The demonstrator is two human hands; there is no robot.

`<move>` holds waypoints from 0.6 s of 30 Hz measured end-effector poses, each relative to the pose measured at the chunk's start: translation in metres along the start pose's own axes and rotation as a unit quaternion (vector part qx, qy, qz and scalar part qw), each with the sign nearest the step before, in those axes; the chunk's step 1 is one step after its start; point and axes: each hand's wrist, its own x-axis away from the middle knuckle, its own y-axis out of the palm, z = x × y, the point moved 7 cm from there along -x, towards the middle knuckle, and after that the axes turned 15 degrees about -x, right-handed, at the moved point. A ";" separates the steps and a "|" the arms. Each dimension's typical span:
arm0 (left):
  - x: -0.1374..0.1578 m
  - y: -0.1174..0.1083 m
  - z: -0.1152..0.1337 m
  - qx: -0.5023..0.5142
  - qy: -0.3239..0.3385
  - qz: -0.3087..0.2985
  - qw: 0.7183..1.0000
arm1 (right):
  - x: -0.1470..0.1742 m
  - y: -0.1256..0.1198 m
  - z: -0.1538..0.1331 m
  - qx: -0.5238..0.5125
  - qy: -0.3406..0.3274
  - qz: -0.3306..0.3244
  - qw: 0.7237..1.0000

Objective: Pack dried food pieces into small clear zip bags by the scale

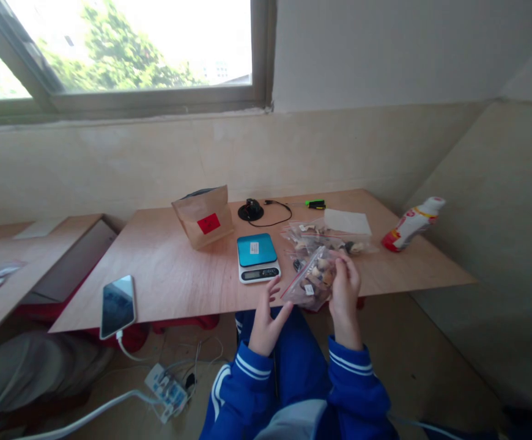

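My right hand [346, 293] grips the right side of a clear zip bag [316, 278] filled with brownish, lumpy dried pieces and a small white label. The bag is tilted above the table's front edge. Close to its left side, my left hand [268, 321] has its fingers and thumb spread, holding nothing. Beyond the hands, more clear bags [330, 241] of similar pieces lie in a pile. A kitchen scale [257, 256] with a blue top and small display sits left of the bags.
A brown paper pouch [204, 219] with a red label stands behind the scale. A black round device [251, 209] with a cable, a screwdriver [315, 203], white paper [347, 222] and a bottle [413, 225] are on the table. A charging phone [118, 307] lies at the left front edge.
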 end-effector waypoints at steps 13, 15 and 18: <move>-0.021 -0.003 0.024 0.109 -0.026 0.053 0.992 | 0.051 0.074 -0.031 -0.007 0.023 -0.222 0.975; -0.022 -0.013 0.028 0.095 -0.013 0.054 0.994 | 0.069 0.095 -0.037 -0.058 0.089 -0.310 0.945; -0.020 -0.026 0.022 0.123 -0.036 0.033 0.991 | 0.087 0.111 -0.037 -0.106 0.162 -0.363 0.911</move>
